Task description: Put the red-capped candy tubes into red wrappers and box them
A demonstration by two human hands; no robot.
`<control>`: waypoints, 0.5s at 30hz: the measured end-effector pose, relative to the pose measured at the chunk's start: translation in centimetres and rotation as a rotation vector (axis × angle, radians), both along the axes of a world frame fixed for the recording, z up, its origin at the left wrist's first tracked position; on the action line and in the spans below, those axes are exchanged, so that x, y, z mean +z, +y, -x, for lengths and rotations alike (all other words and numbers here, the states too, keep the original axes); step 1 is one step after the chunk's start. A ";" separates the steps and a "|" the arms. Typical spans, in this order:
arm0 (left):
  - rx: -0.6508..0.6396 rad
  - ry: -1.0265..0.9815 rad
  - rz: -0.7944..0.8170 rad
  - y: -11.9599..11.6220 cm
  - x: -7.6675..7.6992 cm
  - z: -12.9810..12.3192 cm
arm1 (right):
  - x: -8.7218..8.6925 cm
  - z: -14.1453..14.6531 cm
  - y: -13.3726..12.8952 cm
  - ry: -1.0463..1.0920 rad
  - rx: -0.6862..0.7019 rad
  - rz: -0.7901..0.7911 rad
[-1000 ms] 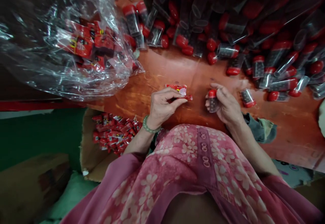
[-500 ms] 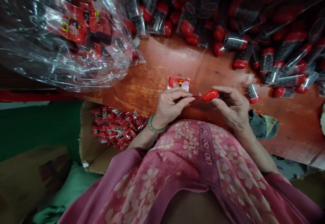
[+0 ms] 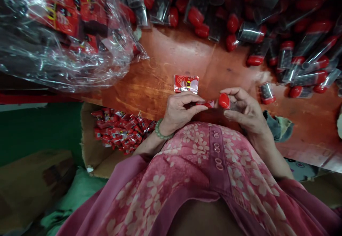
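The left hand [image 3: 180,111] hides part of a glossy red wrapper [image 3: 210,104]. Toward the left edge of the reddish-brown table [image 3: 165,57], a crumpled clear plastic bag [image 3: 88,75] is cropped.

Room between right hand [image 3: 248,112] and tubes [image 3: 251,32]

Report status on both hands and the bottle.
Left hand pinching red wrapper. Right hand gripping bottle, red cap toward wrapper. Printed packet on table just beyond left hand; nothing seen blocking between hands.
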State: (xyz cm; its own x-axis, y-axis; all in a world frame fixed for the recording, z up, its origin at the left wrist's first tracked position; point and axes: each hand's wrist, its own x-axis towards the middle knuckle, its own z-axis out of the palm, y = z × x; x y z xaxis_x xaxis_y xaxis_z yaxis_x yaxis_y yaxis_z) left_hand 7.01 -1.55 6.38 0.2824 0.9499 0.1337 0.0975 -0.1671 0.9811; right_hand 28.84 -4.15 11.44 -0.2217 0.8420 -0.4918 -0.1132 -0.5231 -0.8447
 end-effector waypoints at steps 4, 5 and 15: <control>-0.036 0.016 0.001 0.4 0.0 0.2 | 0.1 -0.4 0.4 -0.072 0.083 -0.128; -0.050 0.021 0.000 0.4 0.0 0.3 | 0.0 -0.5 0.5 -0.106 0.086 -0.170; -0.146 0.050 0.049 0.6 -0.6 0.2 | 0.3 -0.2 1.1 -0.378 0.230 -0.434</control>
